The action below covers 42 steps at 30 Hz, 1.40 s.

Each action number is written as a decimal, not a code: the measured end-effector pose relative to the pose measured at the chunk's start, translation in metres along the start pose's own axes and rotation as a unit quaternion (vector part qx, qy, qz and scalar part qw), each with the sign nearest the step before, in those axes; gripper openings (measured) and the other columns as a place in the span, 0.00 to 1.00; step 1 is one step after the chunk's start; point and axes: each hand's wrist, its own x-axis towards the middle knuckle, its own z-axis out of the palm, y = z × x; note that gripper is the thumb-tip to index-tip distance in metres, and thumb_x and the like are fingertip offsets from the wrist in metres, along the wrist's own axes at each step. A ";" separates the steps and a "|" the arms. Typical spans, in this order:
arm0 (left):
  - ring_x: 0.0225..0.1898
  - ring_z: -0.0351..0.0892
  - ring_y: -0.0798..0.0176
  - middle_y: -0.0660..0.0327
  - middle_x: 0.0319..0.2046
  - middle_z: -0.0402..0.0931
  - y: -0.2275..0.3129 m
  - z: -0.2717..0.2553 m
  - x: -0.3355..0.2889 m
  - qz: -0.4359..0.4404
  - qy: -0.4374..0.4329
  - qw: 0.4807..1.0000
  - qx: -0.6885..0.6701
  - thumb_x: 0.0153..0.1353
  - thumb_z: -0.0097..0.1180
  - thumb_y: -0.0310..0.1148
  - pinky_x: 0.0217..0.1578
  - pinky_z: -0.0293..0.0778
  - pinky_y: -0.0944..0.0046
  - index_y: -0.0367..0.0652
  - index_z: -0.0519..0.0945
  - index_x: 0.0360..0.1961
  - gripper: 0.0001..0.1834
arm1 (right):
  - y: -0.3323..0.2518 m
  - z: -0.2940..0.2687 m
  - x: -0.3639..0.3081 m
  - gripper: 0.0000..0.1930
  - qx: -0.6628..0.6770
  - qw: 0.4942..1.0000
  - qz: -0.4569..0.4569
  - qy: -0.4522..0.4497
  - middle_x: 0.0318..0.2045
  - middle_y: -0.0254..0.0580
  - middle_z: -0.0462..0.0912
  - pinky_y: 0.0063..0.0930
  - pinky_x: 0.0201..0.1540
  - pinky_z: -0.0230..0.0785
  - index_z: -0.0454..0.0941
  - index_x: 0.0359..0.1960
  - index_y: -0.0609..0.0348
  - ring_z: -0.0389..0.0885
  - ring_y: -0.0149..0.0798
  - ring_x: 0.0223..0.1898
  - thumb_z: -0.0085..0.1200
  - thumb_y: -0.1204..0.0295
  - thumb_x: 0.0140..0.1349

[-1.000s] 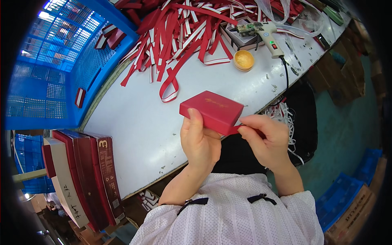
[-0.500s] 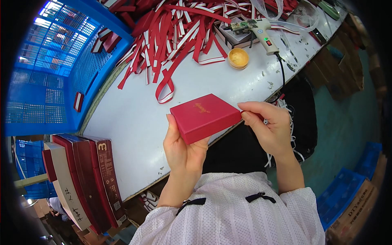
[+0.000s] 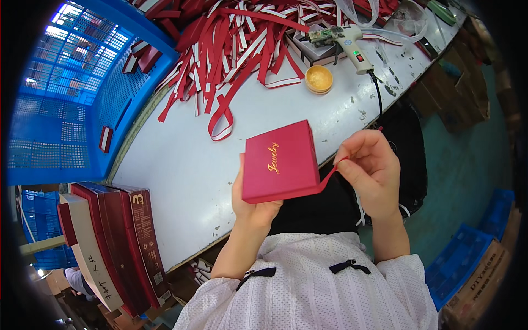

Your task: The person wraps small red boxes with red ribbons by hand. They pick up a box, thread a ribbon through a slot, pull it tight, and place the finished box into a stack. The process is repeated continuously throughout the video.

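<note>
A flat red jewelry box [image 3: 280, 162] with gold script on its lid is held up in front of me, above the table's near edge. My left hand [image 3: 252, 206] grips it from the left and below, the thumb along its side. Between the thumb and fingers of my right hand [image 3: 371, 170] is the end of a narrow red ribbon [image 3: 329, 177], which runs to the box's lower right corner. Where the ribbon enters or joins the box is too small to tell.
Red and white ribbon strips [image 3: 236, 49] pile up at the table's [image 3: 181, 181] far side. Nearby are a yellow bowl [image 3: 319, 80] and a white glue gun [image 3: 357, 52] with a black cord. A blue crate [image 3: 52, 132] stands left, above several stacked boxes [image 3: 118, 242].
The box has turned and tilted so its lid faces me more squarely. My right hand has shifted slightly right, and a longer stretch of ribbon shows between it and the box.
</note>
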 end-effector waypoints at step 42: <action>0.49 0.61 0.58 0.53 0.45 0.62 0.036 -0.021 -0.010 0.246 -0.064 0.633 0.731 0.38 0.63 0.41 0.50 0.55 0.62 0.37 0.61 0.47 0.36 | 0.045 0.058 0.012 0.11 -0.170 0.950 0.130 -0.229 0.13 0.33 0.67 0.20 0.20 0.57 0.69 0.22 0.62 0.63 0.24 0.17 0.43 0.68 0.56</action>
